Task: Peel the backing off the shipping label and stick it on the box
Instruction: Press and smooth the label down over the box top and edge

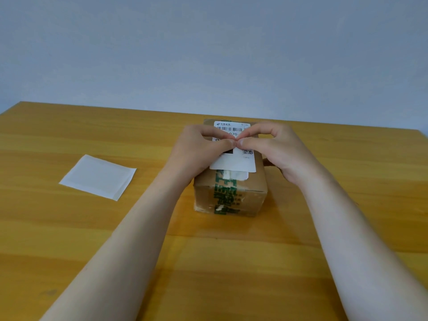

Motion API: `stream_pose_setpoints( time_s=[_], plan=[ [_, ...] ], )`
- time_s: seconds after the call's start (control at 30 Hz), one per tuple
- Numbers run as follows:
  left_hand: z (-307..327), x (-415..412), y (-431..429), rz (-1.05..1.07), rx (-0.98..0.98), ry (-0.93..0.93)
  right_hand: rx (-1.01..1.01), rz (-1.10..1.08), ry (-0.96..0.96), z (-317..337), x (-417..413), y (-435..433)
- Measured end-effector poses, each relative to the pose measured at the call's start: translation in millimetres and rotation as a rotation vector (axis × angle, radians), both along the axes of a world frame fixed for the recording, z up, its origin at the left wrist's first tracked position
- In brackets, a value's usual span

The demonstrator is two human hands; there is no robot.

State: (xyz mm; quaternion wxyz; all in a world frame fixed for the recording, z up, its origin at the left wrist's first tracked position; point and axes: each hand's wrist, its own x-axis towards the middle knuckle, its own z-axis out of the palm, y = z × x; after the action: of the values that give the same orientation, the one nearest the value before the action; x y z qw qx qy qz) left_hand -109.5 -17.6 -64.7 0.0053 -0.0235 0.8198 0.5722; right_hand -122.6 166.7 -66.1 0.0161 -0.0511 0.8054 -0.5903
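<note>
A small brown cardboard box (251,193) with green printed tape stands in the middle of the wooden table. A white shipping label (236,162) with a barcode lies flat on its top face. My left hand (196,149) and my right hand (275,149) rest on the label, thumbs and forefingers meeting tip to tip at its middle and pressing down. Neither hand holds anything. The hands hide the label's middle part.
A pale, blank backing sheet (98,177) lies flat on the table (69,228) to the left of the box, apart from it. A plain grey wall stands behind the table's far edge.
</note>
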Motion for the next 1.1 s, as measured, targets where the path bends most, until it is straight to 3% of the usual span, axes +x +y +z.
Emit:
stream_pose_setpoints(
  time_s=[0.23,0.57,0.8,1.1],
  plan=[
    [3.4,0.6,-12.4,-0.093,0.017,-0.024,0.096,0.077,0.026,-9.7,-8.3,4.0],
    [12.8,3.5,-25.4,-0.287,0.049,-0.174,0.058,0.307,-0.103,-1.6,-1.9,18.2],
    [10.2,0.5,-29.0,-0.331,0.068,-0.198,0.151,0.359,-0.132,-7.9,-7.7,23.3],
    [6.9,2.9,-36.9,-0.464,0.095,-0.226,0.068,0.436,-0.233,-11.4,-8.2,36.5]
  ],
)
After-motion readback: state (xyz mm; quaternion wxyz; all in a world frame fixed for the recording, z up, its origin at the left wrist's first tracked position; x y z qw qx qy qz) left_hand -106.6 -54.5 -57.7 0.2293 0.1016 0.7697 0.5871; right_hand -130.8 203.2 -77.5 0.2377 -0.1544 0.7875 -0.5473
